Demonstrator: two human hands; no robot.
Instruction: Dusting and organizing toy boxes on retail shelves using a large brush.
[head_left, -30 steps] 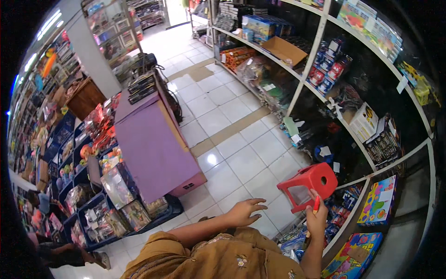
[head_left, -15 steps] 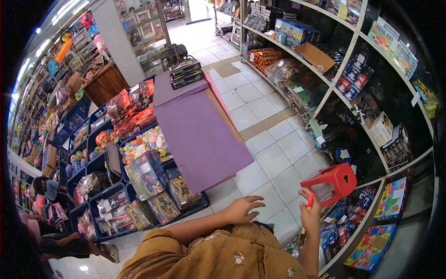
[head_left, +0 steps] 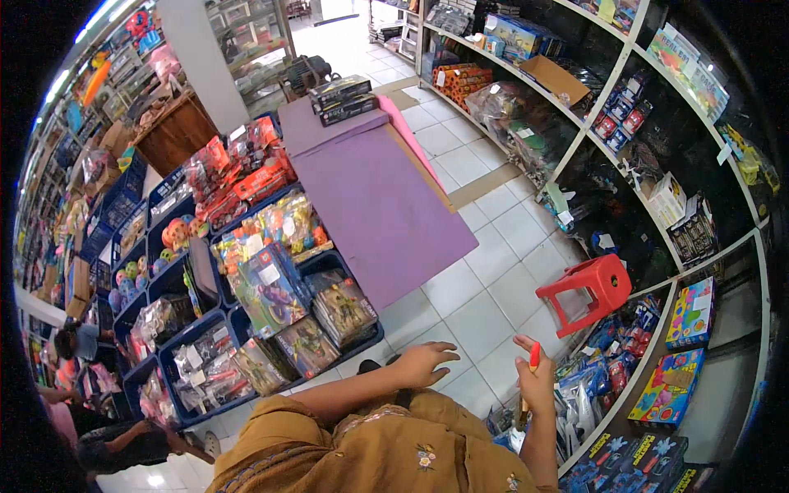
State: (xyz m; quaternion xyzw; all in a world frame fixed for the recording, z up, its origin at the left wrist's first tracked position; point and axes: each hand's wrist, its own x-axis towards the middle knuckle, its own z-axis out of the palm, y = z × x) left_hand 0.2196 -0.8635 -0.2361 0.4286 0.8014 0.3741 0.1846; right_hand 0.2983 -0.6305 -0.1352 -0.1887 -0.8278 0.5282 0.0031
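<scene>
My left hand [head_left: 425,364] hangs over the tiled floor in front of me, fingers spread and nothing in it. My right hand [head_left: 536,384] is closed on a slim stick with a red end [head_left: 535,356]; the red end sticks up beside the thumb, and a brownish length shows below the fist. What kind of tool it is I cannot make out. Just beyond my right hand, a red plastic stool [head_left: 604,283] stands on the floor by the shelves, apart from my fingers. A purple board-topped table [head_left: 386,214] lies ahead of my left hand.
Blue crates [head_left: 197,366] of bagged toys fill the left side. Dark boxes [head_left: 343,99] sit at the table's far end. White-edged shelves [head_left: 579,148] with toys line the right, and colourful boxes [head_left: 667,386] lie low there. Another person [head_left: 123,440] is at the lower left.
The view has shifted, with the table now further right in it. My right hand no longer overlaps the stool and still grips the red-ended stick. My left hand remains spread.
</scene>
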